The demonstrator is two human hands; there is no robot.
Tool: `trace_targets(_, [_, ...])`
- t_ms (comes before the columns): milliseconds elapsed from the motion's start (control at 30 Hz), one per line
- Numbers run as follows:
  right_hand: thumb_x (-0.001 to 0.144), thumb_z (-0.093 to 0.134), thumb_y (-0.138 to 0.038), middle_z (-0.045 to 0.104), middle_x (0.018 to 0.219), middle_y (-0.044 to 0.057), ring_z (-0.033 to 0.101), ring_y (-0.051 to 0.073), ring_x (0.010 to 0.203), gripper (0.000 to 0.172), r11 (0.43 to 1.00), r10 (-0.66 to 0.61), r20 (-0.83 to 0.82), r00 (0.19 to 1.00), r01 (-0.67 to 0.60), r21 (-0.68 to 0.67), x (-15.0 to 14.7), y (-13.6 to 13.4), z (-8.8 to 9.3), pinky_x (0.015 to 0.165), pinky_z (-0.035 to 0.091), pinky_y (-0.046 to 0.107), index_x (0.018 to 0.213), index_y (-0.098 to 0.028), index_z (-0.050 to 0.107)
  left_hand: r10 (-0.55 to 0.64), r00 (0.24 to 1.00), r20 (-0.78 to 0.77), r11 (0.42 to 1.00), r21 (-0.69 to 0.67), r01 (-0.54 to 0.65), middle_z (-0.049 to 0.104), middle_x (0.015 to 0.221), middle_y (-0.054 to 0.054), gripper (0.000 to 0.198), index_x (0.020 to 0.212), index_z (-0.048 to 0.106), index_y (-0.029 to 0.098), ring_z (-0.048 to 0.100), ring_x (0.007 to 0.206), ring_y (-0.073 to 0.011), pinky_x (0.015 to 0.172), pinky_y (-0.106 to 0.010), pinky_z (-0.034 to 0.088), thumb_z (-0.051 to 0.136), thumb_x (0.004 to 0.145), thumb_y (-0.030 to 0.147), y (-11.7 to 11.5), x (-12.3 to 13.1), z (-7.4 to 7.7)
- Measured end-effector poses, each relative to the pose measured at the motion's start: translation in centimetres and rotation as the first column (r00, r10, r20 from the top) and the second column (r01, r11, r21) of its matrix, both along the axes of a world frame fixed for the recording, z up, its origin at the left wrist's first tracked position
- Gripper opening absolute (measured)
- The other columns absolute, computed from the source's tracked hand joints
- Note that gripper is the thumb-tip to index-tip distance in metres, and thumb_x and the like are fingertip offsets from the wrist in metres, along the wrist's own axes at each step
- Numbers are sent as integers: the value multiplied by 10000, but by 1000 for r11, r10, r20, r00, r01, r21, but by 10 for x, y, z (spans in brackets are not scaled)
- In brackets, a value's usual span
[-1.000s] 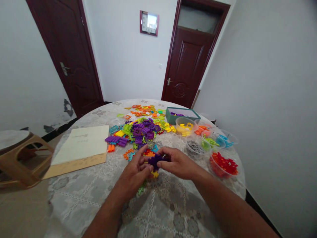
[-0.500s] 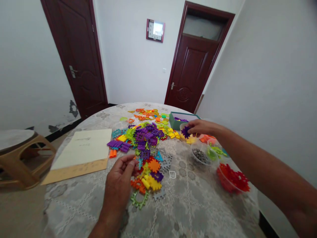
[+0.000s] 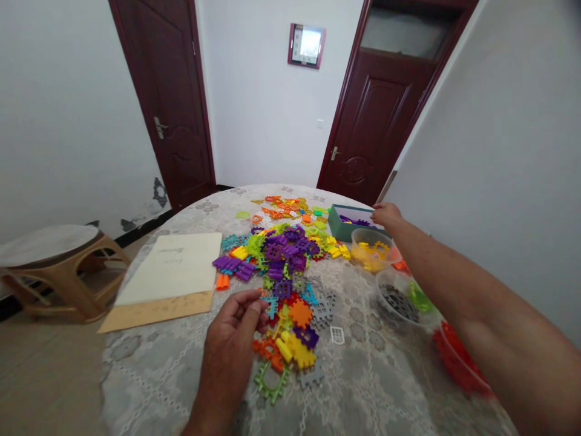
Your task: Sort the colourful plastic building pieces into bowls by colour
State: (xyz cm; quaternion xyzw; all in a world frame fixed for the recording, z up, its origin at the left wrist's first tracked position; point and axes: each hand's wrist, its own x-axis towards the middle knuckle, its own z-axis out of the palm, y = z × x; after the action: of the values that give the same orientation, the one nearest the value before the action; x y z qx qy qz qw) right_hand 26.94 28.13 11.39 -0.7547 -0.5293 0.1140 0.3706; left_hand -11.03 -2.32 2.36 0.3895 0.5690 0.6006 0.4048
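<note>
My right hand (image 3: pixel 387 214) reaches over the right end of a green box (image 3: pixel 341 229) with purple pieces (image 3: pixel 356 221) in it. Its fingers look slightly apart, and no piece shows in them. My left hand (image 3: pixel 238 324) rests beside a heap of plastic building pieces, thumb and fingers closed together. A teal toothed piece (image 3: pixel 271 307) is right at its fingertips; whether the hand grips it I cannot make out. Close by lie an orange gear-shaped piece (image 3: pixel 301 314), a yellow one (image 3: pixel 300 352) and a light green ring (image 3: pixel 271 383).
Clear bowls stand at the right: one with yellow pieces (image 3: pixel 373 253), one with grey pieces (image 3: pixel 398 301), one with red pieces (image 3: pixel 460 360), partly behind my forearm. Paper sheets (image 3: pixel 175 263) lie at the left. A stool (image 3: pixel 59 272) stands beside the round table.
My right hand has moved from above the yellow pieces' bowl to the green box, and the purple gear piece it held is out of sight. The view has shifted; my left hand keeps its place.
</note>
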Motion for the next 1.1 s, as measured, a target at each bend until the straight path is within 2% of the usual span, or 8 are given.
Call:
trace_targets(167, [819,680,-154,746,886,98,674,169,686,350,998,59,22,998,-60,33,-28,-14,2,654,542,281,1164,-121,728,-13,999,37,1000,29,12,738,872,-40,305,1064,696,180,674,751,-174,730,-300,558,683,874,418,-1,4,4])
trace_targets(300, [879,653,-223,755,1027,77,698,195,897,264,953,294,146,945,-302,38,-73,-70,3,847,553,320,1122,-182,747,-1,996,87,996,88,-7,732,893,-39,284,1059,694,179,683,819,-181,788,-313,553,696,865,385,-6,5,11])
trace_targets(467, [986,593,-386,666,1313,127,614,267,1214,371,625,738,358,572,-780,-43,-152,-210,-34,1103,461,444,1313,-217,639,62,974,219,958,260,-120,725,1018,-47,253,1088,681,192,676,950,-176,950,-358,532,689,857,295,-12,-6,24])
trace_targets(600, [972,615,-442,498,1534,145,402,330,1458,510,437,818,460,344,-893,-110,-203,-305,-84,1220,322,532,1435,-236,558,116,939,324,916,329,-227,701,998,-39,264,1068,667,178,658,887,-151,916,-347,538,699,828,284,-7,-19,29])
trace_targets(700, [941,648,-497,437,1597,126,278,369,1528,549,351,815,538,215,-922,-163,-225,-331,-109,1252,203,596,1432,-267,561,139,929,343,926,288,-245,696,950,-28,294,1044,664,169,658,856,-150,860,-324,538,719,790,306,2,-27,27])
trace_targets(800, [966,615,-486,507,1540,108,300,351,1520,434,314,799,580,159,-933,-177,-230,-328,-117,1261,153,601,1341,-268,615,99,981,168,971,201,-132,720,963,-50,280,1037,667,176,683,919,-200,857,-357,545,681,816,347,9,-34,19])
trace_targets(900, [993,586,-421,564,1479,119,375,318,1479,350,337,767,621,163,-926,-173,-223,-313,-118,1266,149,584,1287,-238,635,-14,961,-275,988,146,56,734,1152,-114,296,1130,678,175,675,1103,-263,1010,-447,509,590,891,326,13,-36,5])
trace_targets(1100, [997,586,-352,604,1442,121,425,318,1444,308,375,710,677,192,-918,-133,-194,-287,-120,1263,145,608,1272,-234,657,-189,488,-852,947,-27,320,676,1323,-181,402,1298,633,150,608,1268,-294,1117,-480,441,497,919,145,10,-22,-22])
